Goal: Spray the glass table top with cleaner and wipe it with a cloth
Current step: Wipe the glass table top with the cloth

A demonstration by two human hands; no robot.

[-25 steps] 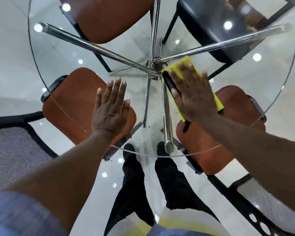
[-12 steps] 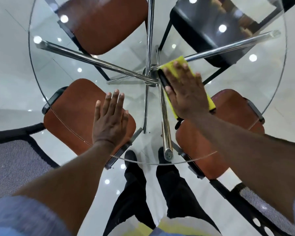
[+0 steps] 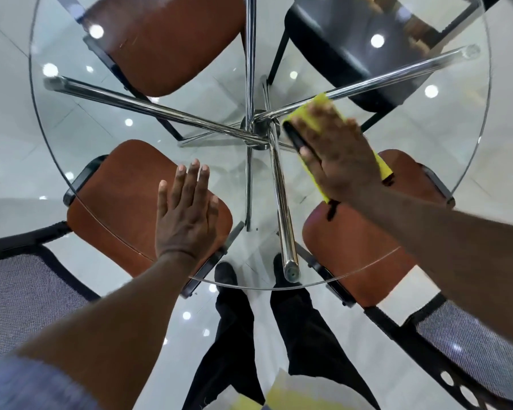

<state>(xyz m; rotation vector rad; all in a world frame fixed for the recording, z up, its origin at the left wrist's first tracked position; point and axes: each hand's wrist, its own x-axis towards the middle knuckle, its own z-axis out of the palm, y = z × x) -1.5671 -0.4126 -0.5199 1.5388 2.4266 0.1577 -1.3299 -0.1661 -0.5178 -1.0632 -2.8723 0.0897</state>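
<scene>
A round glass table top (image 3: 71, 119) fills the view, with chrome legs (image 3: 279, 202) meeting at a hub under its middle. My right hand (image 3: 338, 155) lies flat with straight fingers on a yellow cloth (image 3: 317, 112), pressing it onto the glass just right of the hub. The cloth has a dark edge on its left side and sticks out beyond the fingertips and by the wrist. My left hand (image 3: 187, 211) rests flat on the glass near the front edge, fingers straight, holding nothing. No spray bottle is in view.
Brown chair seats (image 3: 116, 208) show through the glass at front left, front right (image 3: 353, 255) and back left (image 3: 166, 39); a black seat (image 3: 338, 48) is at back right. Mesh chair backs (image 3: 27, 297) flank me. My legs and shoes (image 3: 228, 276) stand at the table's front edge.
My right hand has slid the yellow cloth to the right, away from the hub. The left hand has stayed flat on the glass. The camera has tilted a little.
</scene>
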